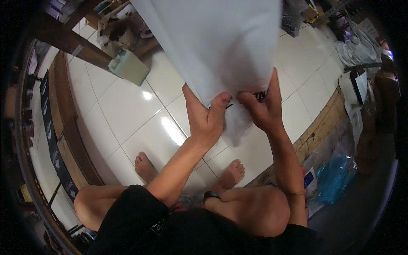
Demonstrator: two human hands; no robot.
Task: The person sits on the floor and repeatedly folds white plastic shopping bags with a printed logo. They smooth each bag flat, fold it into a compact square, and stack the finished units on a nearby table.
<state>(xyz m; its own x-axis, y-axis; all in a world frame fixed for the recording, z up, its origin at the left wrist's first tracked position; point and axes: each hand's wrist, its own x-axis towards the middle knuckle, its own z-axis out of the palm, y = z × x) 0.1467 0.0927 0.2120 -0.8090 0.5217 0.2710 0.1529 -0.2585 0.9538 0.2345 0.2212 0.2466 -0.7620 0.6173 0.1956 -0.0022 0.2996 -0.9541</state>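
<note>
Both hands, left (205,120) and right (262,107), are pinching the bottom edge of a white sheet (216,46) over the tile floor (127,110).

white sheet (216,42) runs off the top edge; it hides the fingertips of both hands.

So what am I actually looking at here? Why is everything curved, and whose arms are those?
There is no machine here. A person wears a wide-angle camera on the head, looking down, which bends straight lines near the rim. The arms coming up from below are that person's own. The left hand and right hand both pinch the lower edge of a large white sheet, held up in front. Below are the person's bare knees and feet on a glossy white tiled floor. A pale green box stands on the floor farther off, and blue plastic wrapping lies at the right.
</note>
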